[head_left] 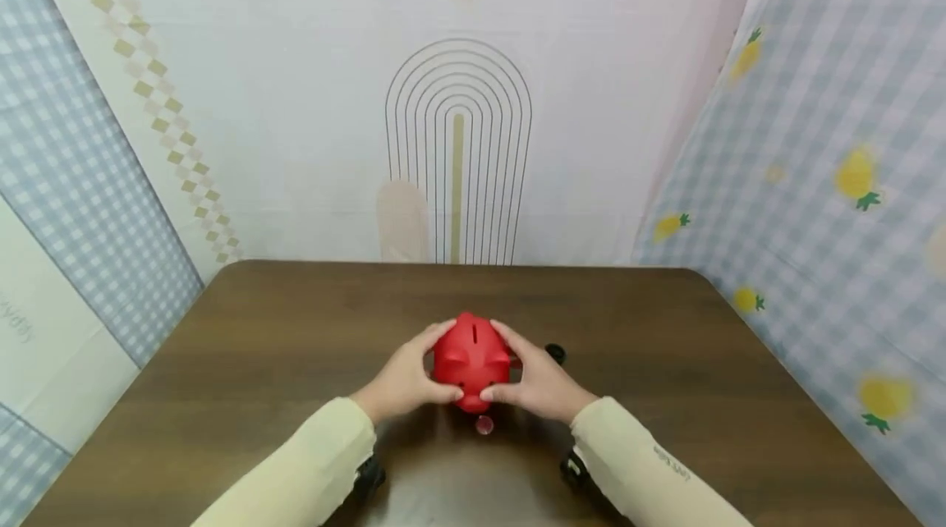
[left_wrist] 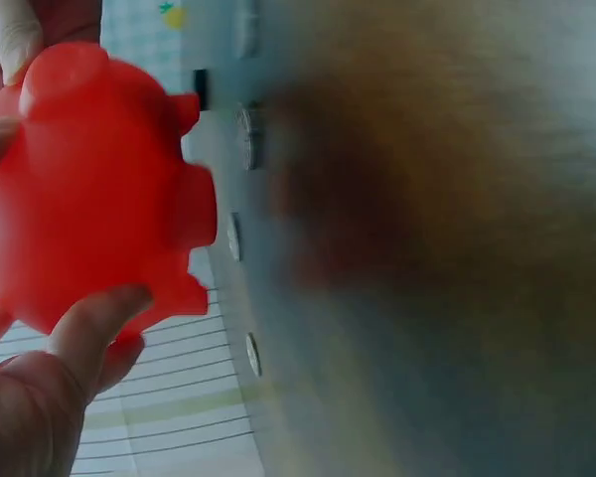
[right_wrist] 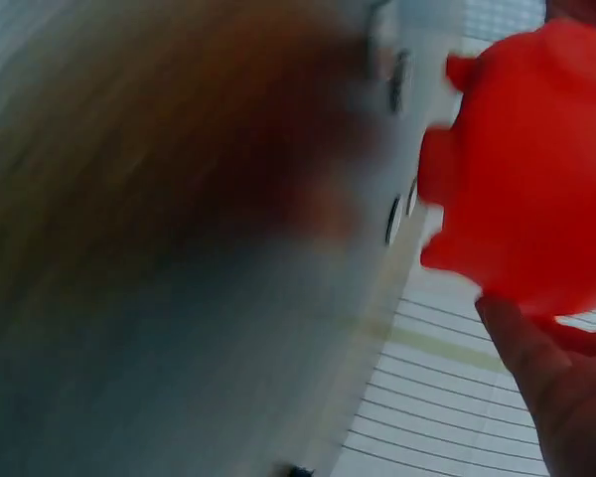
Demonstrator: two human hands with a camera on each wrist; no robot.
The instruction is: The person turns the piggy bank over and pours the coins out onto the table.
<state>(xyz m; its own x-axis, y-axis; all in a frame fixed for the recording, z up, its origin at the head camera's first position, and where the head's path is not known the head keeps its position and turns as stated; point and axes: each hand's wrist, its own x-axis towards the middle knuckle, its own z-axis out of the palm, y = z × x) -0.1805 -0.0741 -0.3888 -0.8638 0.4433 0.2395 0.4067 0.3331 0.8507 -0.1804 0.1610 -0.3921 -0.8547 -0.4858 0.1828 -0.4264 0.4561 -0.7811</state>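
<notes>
A red piggy bank [head_left: 473, 359] with a coin slot on its back is held between both hands, its snout toward the head camera. On its left side my left hand [head_left: 402, 379] grips it, the thumb by the face and fingers along the flank. My right hand [head_left: 545, 382] grips the opposite side in the same manner. The wrist views show the pig's feet off the table, with coins [left_wrist: 252, 355] lying below. Another coin [head_left: 484, 425] shows just in front of the snout. In the right wrist view a coin [right_wrist: 392, 221] appears edge-on near the pig.
The brown wooden table [head_left: 296, 322] has rounded far corners. Behind my right hand lies a small black object [head_left: 555, 354], its kind unclear. A patterned cloth [head_left: 310, 100] hangs behind the table, and checked cloth [head_left: 805, 149] hangs at the right.
</notes>
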